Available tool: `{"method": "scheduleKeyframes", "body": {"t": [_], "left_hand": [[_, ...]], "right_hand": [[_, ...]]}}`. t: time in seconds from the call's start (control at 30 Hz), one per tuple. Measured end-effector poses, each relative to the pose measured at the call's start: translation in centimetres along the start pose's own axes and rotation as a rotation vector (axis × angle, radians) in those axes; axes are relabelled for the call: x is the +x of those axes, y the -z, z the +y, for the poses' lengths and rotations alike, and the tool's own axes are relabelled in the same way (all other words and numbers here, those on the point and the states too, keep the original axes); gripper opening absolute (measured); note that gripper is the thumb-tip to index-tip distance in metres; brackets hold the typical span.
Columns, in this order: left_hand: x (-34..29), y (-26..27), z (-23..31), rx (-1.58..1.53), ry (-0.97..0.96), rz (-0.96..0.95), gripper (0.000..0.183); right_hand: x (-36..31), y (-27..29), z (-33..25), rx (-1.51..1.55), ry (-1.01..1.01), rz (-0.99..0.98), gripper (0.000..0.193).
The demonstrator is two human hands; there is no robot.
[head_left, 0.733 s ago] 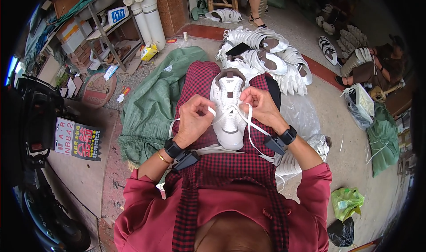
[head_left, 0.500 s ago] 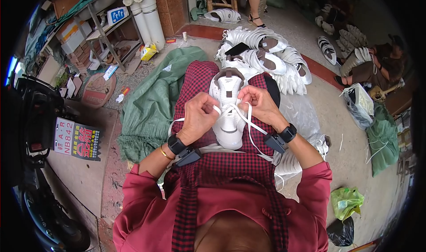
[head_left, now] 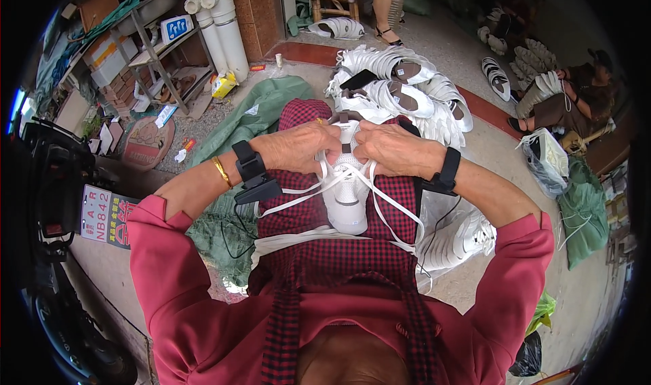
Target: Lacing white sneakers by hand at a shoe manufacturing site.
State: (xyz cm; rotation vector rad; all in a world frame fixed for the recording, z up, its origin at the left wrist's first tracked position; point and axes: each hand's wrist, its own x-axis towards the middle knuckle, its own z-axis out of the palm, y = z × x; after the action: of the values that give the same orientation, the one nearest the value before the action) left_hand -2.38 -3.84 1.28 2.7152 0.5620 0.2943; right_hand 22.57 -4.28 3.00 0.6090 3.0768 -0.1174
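Note:
A white sneaker upper (head_left: 346, 212) lies on my lap, its toe pointing toward me and its dark-lined collar away. My left hand (head_left: 298, 145) is closed on the upper's left edge beside the tongue, with the fingertips partly hidden. On the opposite edge, my right hand (head_left: 395, 149) grips in the same way, thumb toward the tongue. White laces (head_left: 298, 198) run from the eyelets under both hands, cross low over the tongue and trail loose over the red-and-black checked apron (head_left: 352, 259) on both sides.
Beyond my knees is a heap of stacked white uppers (head_left: 400, 100) with a black phone (head_left: 358, 80) on top. Another stack (head_left: 456, 244) lies right of my lap. A green sack (head_left: 224, 202) lies at left, near a parked motorbike (head_left: 61, 317). People sit at the far side and right.
Both hands have moved from pinching the lace ends over the middle to the upper's sides, nearer the collar. My elbows have spread outward, and the crossed laces now hang loose.

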Motion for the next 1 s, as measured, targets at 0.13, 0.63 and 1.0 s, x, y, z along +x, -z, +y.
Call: {"method": "scheduleKeyframes", "body": {"t": [0.13,0.63,1.0], "left_hand": [[-0.3,0.6,-0.1,0.077,-0.008,-0.069,0.018],[3.0,0.9,1.6,-0.02,0.572,-0.215,0.018],[2.0,-1.3,1.8,-0.706,0.445,0.344,0.013]], "right_hand": [[-0.4,0.2,0.6,0.124,-0.038,-0.048,0.023],[2.6,0.6,2.3,0.58,-0.264,-0.25,0.031],[0.0,-3.9,0.6,1.477,-0.408,0.486,0.028]]}}
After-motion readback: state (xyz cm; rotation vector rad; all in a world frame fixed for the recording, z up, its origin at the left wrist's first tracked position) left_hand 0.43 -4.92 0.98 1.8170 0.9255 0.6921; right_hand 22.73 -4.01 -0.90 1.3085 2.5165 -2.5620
